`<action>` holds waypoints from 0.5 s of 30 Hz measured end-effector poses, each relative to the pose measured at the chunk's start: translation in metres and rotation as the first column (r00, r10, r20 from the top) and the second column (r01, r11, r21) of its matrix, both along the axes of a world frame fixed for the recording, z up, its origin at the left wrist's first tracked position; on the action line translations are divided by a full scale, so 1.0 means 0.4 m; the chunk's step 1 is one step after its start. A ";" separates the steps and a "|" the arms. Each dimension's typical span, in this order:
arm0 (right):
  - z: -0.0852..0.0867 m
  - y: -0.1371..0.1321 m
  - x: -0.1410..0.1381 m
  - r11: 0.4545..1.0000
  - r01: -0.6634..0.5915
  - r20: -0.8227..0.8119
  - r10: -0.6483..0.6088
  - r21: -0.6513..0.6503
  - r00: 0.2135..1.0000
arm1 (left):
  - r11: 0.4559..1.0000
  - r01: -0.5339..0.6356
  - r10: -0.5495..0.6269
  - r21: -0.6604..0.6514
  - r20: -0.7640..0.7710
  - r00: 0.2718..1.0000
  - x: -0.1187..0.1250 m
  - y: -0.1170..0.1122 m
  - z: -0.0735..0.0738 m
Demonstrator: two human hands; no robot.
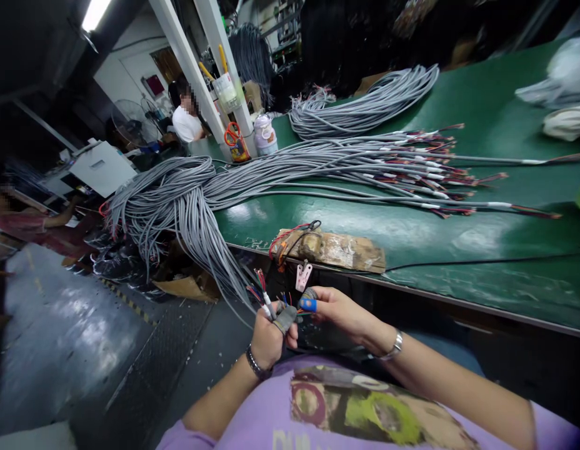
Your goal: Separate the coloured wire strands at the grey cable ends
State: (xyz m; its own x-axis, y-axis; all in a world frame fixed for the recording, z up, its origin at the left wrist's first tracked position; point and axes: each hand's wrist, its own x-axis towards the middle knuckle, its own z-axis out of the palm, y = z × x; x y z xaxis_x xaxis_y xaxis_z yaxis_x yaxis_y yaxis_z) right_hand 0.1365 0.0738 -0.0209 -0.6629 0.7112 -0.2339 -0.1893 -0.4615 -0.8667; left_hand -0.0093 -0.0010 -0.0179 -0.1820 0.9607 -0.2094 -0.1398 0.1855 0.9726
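The left hand (270,334) is closed around grey cable ends (267,307), whose white sleeves and fanned coloured strands stick up past its thumb. The right hand (337,312), a blue wrap on one digit, is pinched narrow on thin coloured wires (304,313) right beside the left hand. Both hands are in front of the table (482,244), off its near edge, with the wearer's purple shirt (252,409) just below them. A worn wooden block (353,250) lies along that edge, and a pink clip (304,277) hangs near the right hand. On the left, a grey cable bundle (290,169) spills over the edge down toward the left hand; a strip of green surface shows between bundle and block

Behind the bundle, a pale holder (225,92) on a post carries yellow-handled tools (223,59). Below it are orange-handled scissors (232,133) and a lilac cup (265,134), its contents hidden

Farther back on the green surface lies a coiled cable bundle (365,106); plastic bags (564,75) sit at far right. Beyond are a person in white (185,123), a fan (133,119) and grey floor (97,350)
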 end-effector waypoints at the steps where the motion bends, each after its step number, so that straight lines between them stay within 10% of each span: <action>1: -0.005 0.006 0.002 0.999 0.004 -0.041 -0.006 -0.043 0.999 | 1.000 -0.003 0.002 0.004 0.024 1.000 -0.001 0.002 0.004; 15: 0.010 0.066 -0.047 0.964 0.093 -0.263 -0.160 -0.251 0.951 | 0.991 0.137 -0.135 0.004 0.162 0.977 0.007 0.057 0.031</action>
State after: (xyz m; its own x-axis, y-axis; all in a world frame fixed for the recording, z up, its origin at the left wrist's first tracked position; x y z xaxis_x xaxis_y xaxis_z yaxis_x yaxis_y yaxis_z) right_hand 0.1178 0.1002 -0.0168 -0.6335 0.7413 -0.2217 -0.4777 -0.6002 -0.6416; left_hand -0.0067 0.0216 -0.0056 -0.0129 0.9727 -0.2319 -0.2683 0.2200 0.9379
